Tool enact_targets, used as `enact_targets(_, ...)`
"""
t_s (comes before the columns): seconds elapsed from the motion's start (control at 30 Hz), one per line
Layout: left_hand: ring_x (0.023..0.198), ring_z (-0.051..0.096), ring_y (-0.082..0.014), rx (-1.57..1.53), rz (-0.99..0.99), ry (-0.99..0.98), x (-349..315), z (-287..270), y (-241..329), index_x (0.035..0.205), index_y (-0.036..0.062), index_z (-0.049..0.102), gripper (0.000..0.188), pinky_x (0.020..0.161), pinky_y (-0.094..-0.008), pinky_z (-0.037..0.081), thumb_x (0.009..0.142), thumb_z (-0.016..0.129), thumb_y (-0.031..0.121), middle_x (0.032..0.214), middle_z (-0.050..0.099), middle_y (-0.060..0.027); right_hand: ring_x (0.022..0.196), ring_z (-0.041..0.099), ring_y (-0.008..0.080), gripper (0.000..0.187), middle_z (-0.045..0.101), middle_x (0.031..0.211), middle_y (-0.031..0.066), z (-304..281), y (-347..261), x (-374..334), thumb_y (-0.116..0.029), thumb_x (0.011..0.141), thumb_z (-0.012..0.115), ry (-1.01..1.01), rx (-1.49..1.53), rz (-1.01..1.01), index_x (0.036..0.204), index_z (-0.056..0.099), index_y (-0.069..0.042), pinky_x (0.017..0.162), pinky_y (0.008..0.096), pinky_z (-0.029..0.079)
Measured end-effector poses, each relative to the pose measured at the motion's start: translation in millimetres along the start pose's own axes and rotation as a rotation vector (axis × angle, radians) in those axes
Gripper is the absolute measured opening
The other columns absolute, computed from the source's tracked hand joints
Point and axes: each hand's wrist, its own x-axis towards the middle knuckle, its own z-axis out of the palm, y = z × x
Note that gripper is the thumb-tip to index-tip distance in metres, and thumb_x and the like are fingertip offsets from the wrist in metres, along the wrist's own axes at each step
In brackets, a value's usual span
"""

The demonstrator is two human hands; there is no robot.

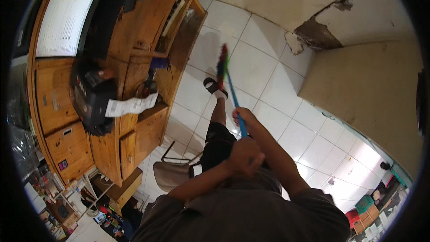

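A broom with a blue handle (233,92) slants down and away from my body. Its head (221,65), with red and green bristles, is slightly blurred and hangs over or touches the tiles; I cannot tell which. My left hand (246,154) is closed round the top end of the handle, close to my waist. Farther down the same handle, my right hand (244,117) grips it with the arm stretched forward. Just left of the broom head is my foot in a black sandal (210,86).
A wooden desk (148,134) fills the left side, carrying a screen (67,15), a black box (92,98) and a white paper strip (132,106). A chair (172,175) stands near my left leg. A pale panel (363,89) and a damaged wall (318,33) bound the white-tiled floor (255,71).
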Motion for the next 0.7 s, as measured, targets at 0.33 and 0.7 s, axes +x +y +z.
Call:
enact_targets(0.33, 0.060, 0.051, -0.0273, -0.019, -0.050, -0.124, 156, -52, -167, 0.059, 0.0075, 0.054, 0.010, 0.054, -0.0386, 0.039, 0.066, 0.058, 0.013, 0.064, 0.054, -0.0086, 0.038, 0.036, 0.0072, 0.015, 0.041, 0.053, -0.0038, -18, -161, 167, -0.023, 0.078, 0.048, 0.222, 0.163, 0.044, 0.080, 0.049, -0.008, 0.036, 0.0214, 0.031)
enact_targets(0.7, 0.058, 0.050, -0.0254, 0.045, -0.470, -0.247, 262, -105, -196, 0.056, 0.0105, 0.056, 0.015, 0.056, -0.0375, 0.038, 0.068, 0.060, 0.019, 0.058, 0.051, -0.0077, 0.035, 0.037, 0.0085, 0.014, 0.038, 0.046, -0.0043, 23, -240, 226, -0.016, 0.075, 0.052, 0.104, 0.333, 0.320, 0.064, 0.044, -0.012, 0.031, 0.0231, 0.030)
